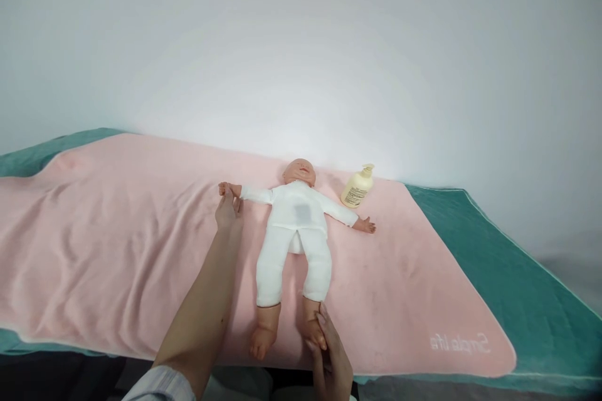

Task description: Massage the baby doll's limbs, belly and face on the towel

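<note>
A baby doll [297, 207] in a white top and white trousers lies on its back on a pink blanket [385, 288], its arms spread. My left hand [229, 208] has its fingers closed around the doll's hand at the left. Down at the front edge, my right hand [329, 351] holds the doll's foot on the right, fingers along its side and thumb near the toes. The doll's other foot [263, 335] is untouched. Beside the doll's head, to the right, a pale yellow pump bottle [357, 187] leans on the blanket.
Under the pink blanket a green cover [493, 250] shows at the right and at the far left corner. A plain pale wall [301, 50] rises behind. Wrinkles run through the blanket on the left.
</note>
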Demonstrator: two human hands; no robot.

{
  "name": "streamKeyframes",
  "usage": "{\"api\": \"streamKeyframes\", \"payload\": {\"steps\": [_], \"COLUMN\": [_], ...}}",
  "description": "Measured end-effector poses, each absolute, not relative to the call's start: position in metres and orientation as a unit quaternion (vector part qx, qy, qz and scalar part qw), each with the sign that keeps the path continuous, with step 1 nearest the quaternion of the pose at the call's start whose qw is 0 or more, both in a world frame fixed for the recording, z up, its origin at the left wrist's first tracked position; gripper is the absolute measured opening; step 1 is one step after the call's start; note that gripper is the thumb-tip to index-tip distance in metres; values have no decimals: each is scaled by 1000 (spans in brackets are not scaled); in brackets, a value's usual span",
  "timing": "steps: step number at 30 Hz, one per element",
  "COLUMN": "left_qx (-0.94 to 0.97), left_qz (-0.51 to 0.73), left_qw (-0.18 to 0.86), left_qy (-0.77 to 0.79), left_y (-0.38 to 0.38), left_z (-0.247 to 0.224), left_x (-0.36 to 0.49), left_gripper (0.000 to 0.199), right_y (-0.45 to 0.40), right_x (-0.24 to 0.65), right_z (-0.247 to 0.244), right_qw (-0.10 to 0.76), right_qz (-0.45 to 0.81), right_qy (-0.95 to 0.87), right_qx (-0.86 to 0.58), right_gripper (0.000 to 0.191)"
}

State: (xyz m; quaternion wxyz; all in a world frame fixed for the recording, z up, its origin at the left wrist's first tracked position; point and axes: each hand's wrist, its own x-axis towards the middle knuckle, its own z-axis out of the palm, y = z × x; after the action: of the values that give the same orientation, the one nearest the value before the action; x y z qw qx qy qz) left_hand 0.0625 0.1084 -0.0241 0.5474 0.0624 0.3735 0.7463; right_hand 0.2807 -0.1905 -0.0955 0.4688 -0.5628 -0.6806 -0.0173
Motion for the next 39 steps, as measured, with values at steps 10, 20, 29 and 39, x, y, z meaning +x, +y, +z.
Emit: {"api": "streamKeyframes", "payload": {"steps": [10, 20, 29, 39], "left_qx": [326, 719, 751, 424], "left_qz": [756, 525, 497, 728], "left_qw": [486, 355, 327, 422], "left_qy": [293, 285, 286, 335], "left_y": [84, 64, 64, 70], "left_z": [9, 8, 8, 17], "left_x": [90, 109, 113, 101], "left_gripper": [34, 27, 25, 34], "right_y": [-148, -96, -91, -139], "right_x": [287, 287, 288, 291], "right_z": [-57, -7, -10, -29], "right_qw": [516, 545, 549, 524], "right_qz": [-26, 55, 66, 64], "right_qy": [-637, -595, -596, -626], "right_qx": [-572, -588, -583, -574], "right_gripper": [42, 44, 43, 42]}}
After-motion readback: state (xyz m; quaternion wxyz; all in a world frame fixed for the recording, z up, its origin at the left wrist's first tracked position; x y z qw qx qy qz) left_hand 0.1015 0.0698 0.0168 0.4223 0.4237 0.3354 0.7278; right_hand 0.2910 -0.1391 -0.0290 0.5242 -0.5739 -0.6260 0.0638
